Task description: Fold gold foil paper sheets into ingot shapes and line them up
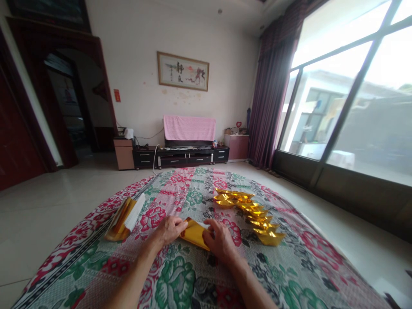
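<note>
A sheet of gold foil paper (pixel 194 234), folded into a strip, lies on the flowered cloth between my two hands. My left hand (pixel 170 230) grips its left end with thumb and fingers closed. At the other end, my right hand (pixel 219 240) has its fingers curled onto the paper's upper right corner, where a bit of white underside shows. To the right runs a row of several folded gold paper ingots (pixel 269 237). Left of my hands rests a stack of gold and white foil paper (pixel 124 219).
The round table is covered by a flowered cloth (pixel 175 279). Beyond it stands a low black TV cabinet (pixel 185 159) with a pink cloth (pixel 189 128) above. Large windows (pixel 347 86) and a purple curtain (pixel 268 94) are on the right, a doorway (pixel 72 107) on the left.
</note>
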### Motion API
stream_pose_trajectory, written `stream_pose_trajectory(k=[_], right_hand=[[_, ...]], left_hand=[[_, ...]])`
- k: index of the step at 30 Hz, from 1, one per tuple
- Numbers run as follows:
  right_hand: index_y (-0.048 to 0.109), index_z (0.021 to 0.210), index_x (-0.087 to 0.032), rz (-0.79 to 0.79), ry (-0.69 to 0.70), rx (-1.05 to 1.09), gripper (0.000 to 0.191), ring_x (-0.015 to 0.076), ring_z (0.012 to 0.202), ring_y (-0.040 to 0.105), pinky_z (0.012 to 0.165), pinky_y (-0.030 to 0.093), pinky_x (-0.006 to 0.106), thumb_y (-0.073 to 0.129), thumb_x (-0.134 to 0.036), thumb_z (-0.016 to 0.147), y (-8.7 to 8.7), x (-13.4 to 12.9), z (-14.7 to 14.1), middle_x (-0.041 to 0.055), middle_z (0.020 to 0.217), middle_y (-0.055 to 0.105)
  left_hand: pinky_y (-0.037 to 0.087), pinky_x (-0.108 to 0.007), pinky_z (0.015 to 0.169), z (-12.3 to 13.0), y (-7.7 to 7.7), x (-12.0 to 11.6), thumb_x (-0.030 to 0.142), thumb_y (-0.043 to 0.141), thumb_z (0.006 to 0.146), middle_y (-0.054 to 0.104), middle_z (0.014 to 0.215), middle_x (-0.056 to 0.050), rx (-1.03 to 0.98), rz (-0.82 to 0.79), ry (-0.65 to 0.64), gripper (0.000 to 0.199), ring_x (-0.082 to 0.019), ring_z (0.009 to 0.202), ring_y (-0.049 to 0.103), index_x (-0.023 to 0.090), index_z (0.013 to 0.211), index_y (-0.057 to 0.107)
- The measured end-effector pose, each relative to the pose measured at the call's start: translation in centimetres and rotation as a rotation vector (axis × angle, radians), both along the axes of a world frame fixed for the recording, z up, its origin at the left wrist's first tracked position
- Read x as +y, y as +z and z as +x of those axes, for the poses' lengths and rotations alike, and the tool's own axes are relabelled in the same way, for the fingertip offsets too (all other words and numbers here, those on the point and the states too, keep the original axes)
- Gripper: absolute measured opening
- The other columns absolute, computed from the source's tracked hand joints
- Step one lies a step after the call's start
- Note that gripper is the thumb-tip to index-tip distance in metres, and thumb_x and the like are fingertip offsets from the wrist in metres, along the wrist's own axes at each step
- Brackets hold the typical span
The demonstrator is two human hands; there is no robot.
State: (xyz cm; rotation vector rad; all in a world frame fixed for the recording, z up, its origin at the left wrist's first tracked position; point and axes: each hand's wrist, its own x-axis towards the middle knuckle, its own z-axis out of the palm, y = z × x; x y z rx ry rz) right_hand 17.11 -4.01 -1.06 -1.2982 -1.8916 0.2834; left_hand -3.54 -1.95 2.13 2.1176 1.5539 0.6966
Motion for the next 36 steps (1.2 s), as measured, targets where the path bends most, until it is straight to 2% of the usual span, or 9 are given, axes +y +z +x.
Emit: stream_pose_trajectory(k=[3,8,10,15,24,27,30,33,36], right_hand=[[0.06,0.099,-0.018,-0.007,-0.04,-0.016,0.027,0.0153,0.069,0.057,0.069,0.04,0.025,0.051,-0.023,0.074,0.1,0.0,-0.1,0.001,0.068,0.062],[0.059,0.103,-0.016,0.03,-0.166,-0.051,0.031,0.0233,0.095,0.054,0.085,0.038,0.035,0.054,-0.027,0.074,0.3,0.0,-0.2,0.0106,0.104,0.059],[0.062,0.098,-0.017,0.028,-0.175,-0.087,0.028,0.0255,0.099,0.051,0.089,0.035,0.038,0.058,-0.029,0.072,0.2,0.0,-0.1,0.0111,0.109,0.058],[0.064,0.08,-0.02,0.032,-0.127,-0.14,0.013,0.023,0.097,0.05,0.088,0.034,0.037,0.059,-0.029,0.071,0.0,0.1,0.0,0.0074,0.102,0.059],[0.062,0.071,-0.02,0.0,-0.111,-0.14,0.008,0.0249,0.1,0.049,0.088,0.031,0.04,0.062,-0.024,0.064,0.3,-0.1,-0.1,0.0075,0.106,0.059],[0.061,0.066,-0.02,-0.008,-0.082,-0.139,0.003,0.024,0.101,0.049,0.088,0.031,0.04,0.059,-0.022,0.067,0.3,-0.1,-0.2,0.0055,0.105,0.061],[0.06,0.068,-0.02,0.016,-0.054,-0.094,0.004,0.0219,0.098,0.052,0.088,0.032,0.038,0.057,-0.02,0.068,0.4,-0.2,-0.5,0.0043,0.099,0.063],[0.06,0.071,-0.019,0.013,-0.016,-0.001,0.009,0.017,0.08,0.056,0.078,0.038,0.03,0.051,-0.018,0.07,0.7,-0.2,-0.7,0.003,0.08,0.065],[0.06,0.073,-0.018,-0.025,0.044,0.124,0.013,0.013,0.063,0.055,0.064,0.04,0.023,0.047,-0.021,0.074,1.0,-0.3,-0.8,0.001,0.067,0.062]], left_hand=[[0.029,-0.023,0.056,0.3,-0.7,0.4,0.028,0.046,0.076,0.049,0.055,0.0,0.07,0.121,0.079,0.032,-0.012,0.057,0.048,0.017,0.049,0.057],[0.033,-0.023,0.061,0.6,-1.5,0.7,0.025,0.048,0.075,0.053,0.065,-0.002,0.164,0.221,0.122,0.026,-0.012,0.063,0.05,0.017,0.053,0.058],[0.035,-0.024,0.064,0.7,-1.8,0.7,0.025,0.048,0.076,0.054,0.068,-0.002,0.17,0.249,0.141,0.023,-0.013,0.066,0.051,0.016,0.057,0.059],[0.037,-0.024,0.068,0.7,-2.3,0.8,0.023,0.05,0.075,0.055,0.072,-0.003,0.17,0.265,0.158,0.017,-0.014,0.07,0.053,0.016,0.061,0.059],[0.038,-0.025,0.068,0.5,-2.3,0.7,0.018,0.05,0.073,0.052,0.071,-0.003,0.168,0.302,0.139,0.014,-0.014,0.069,0.052,0.016,0.061,0.056],[0.04,-0.025,0.069,0.5,-2.4,0.8,0.017,0.052,0.071,0.054,0.074,-0.003,0.157,0.305,0.137,0.008,-0.015,0.072,0.053,0.017,0.068,0.059],[0.042,-0.025,0.073,0.5,-2.5,0.8,0.017,0.052,0.07,0.057,0.089,-0.005,0.085,0.293,0.12,0.02,-0.015,0.078,0.054,0.018,0.087,0.062],[0.042,-0.026,0.077,0.4,-2.6,0.9,0.017,0.052,0.069,0.057,0.102,-0.008,-0.025,0.279,0.145,0.036,-0.016,0.082,0.055,0.016,0.105,0.058],[0.042,-0.026,0.073,0.2,-2.7,1.1,0.021,0.052,0.069,0.06,0.091,-0.004,-0.182,0.182,0.165,0.047,-0.014,0.075,0.055,0.015,0.115,0.053]])
